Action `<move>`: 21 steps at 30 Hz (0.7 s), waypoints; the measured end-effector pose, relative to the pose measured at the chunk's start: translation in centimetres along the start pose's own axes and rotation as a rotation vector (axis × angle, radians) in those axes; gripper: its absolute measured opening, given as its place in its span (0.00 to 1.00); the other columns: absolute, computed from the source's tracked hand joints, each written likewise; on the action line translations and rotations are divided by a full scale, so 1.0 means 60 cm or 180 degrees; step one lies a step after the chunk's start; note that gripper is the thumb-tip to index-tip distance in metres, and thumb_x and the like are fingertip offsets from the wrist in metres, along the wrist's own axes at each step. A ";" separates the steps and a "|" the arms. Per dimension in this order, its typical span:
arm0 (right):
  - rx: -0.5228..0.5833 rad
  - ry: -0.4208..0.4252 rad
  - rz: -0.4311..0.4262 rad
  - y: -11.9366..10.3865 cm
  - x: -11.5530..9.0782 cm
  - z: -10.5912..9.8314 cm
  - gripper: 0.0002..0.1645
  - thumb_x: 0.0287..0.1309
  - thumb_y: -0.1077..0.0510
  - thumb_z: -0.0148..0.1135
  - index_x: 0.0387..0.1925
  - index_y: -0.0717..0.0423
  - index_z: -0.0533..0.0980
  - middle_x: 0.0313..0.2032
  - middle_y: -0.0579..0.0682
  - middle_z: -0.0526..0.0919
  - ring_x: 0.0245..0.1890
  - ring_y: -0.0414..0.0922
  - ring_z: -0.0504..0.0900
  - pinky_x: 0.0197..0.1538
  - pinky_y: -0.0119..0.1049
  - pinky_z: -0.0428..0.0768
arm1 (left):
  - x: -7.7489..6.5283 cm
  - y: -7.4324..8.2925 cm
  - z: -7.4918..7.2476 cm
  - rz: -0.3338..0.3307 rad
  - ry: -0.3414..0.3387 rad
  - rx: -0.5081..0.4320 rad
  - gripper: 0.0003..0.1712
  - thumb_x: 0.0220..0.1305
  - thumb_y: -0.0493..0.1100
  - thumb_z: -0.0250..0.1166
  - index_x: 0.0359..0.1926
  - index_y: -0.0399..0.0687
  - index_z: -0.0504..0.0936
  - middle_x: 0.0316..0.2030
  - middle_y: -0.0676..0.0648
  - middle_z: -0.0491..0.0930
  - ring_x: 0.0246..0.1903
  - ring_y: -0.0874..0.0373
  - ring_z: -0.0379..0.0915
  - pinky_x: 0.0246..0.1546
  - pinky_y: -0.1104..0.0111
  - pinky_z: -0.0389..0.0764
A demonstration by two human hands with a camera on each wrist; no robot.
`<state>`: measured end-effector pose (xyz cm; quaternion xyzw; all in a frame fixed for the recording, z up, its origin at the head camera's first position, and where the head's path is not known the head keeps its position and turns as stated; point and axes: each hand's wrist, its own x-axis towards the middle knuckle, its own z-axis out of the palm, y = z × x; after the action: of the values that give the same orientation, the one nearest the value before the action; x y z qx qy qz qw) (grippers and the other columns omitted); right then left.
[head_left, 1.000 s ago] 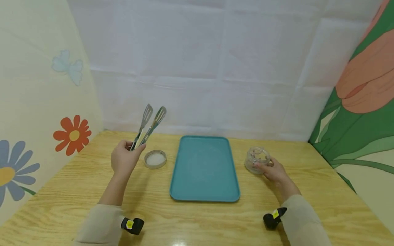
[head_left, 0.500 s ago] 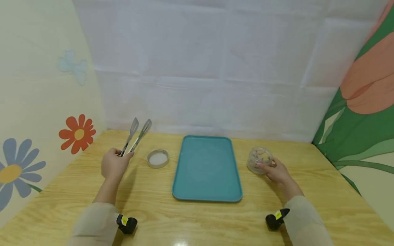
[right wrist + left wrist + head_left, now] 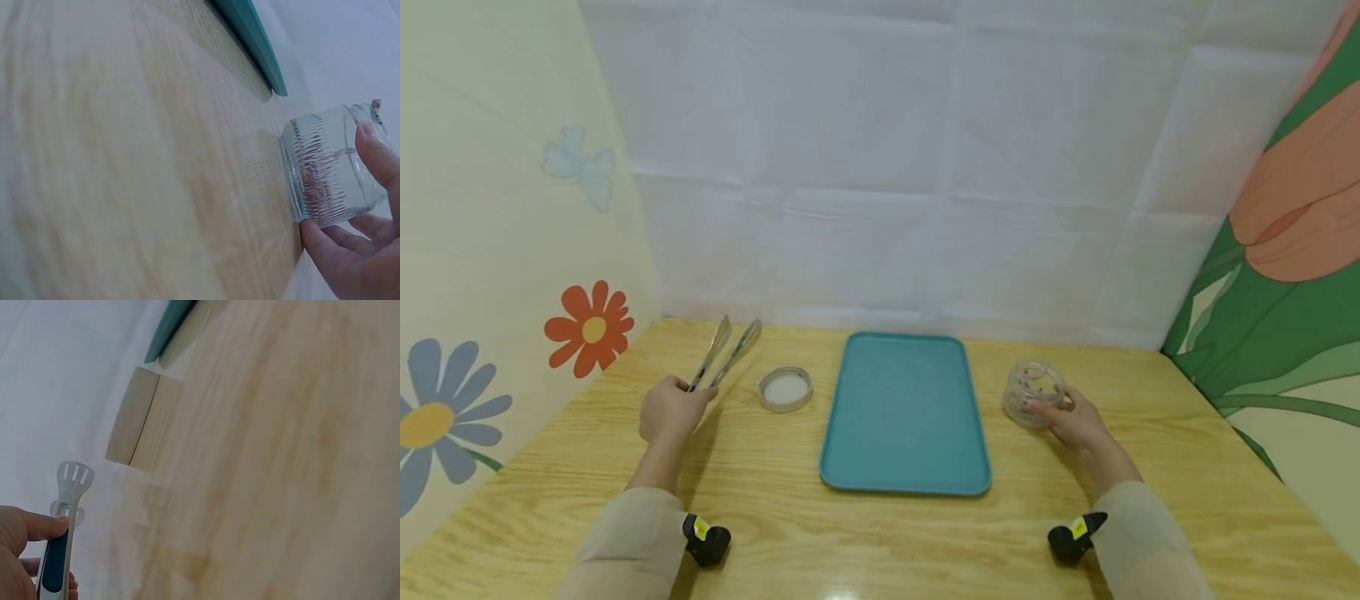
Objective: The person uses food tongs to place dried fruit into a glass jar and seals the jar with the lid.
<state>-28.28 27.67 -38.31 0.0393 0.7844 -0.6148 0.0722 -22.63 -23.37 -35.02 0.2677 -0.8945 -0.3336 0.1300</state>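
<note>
On the left of the head view my left hand (image 3: 672, 410) grips a pair of tongs (image 3: 724, 354) with slotted metal ends, which point up and away from me. The left wrist view shows the thumb on a dark blue grip panel of the tongs (image 3: 56, 559). To the right, my right hand (image 3: 1078, 423) holds the side of a lidless clear glass jar (image 3: 1024, 402). In the right wrist view the ribbed jar (image 3: 319, 169) stands on the table with small reddish-brown pieces inside; thumb and fingers span its wall.
A blue-green tray (image 3: 906, 417) lies mid-table between the hands. Left of it sits a round lid (image 3: 786, 390), close to the tongs. A white cloth (image 3: 895, 167) hangs behind the wooden table (image 3: 880, 542), and painted panels (image 3: 482, 250) flank it.
My left hand has moved left and down with the tongs, their tips dropping toward the table. My right hand keeps holding the jar in the same place.
</note>
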 end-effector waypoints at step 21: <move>0.0045 -0.0045 -0.0016 -0.002 -0.003 0.001 0.54 0.50 0.48 0.59 0.64 0.60 0.35 0.60 0.70 0.45 0.58 0.60 0.51 0.54 0.47 0.58 | 0.013 -0.018 0.007 -0.0117 -0.0117 0.0234 0.23 0.50 0.52 0.61 0.33 0.35 0.69 0.29 0.36 0.71 0.29 0.44 0.67 0.20 0.59 0.65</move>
<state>-28.11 27.59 -38.17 0.0336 0.7796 -0.6208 0.0759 -23.03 -24.25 -36.03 0.2824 -0.9034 -0.3076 0.0975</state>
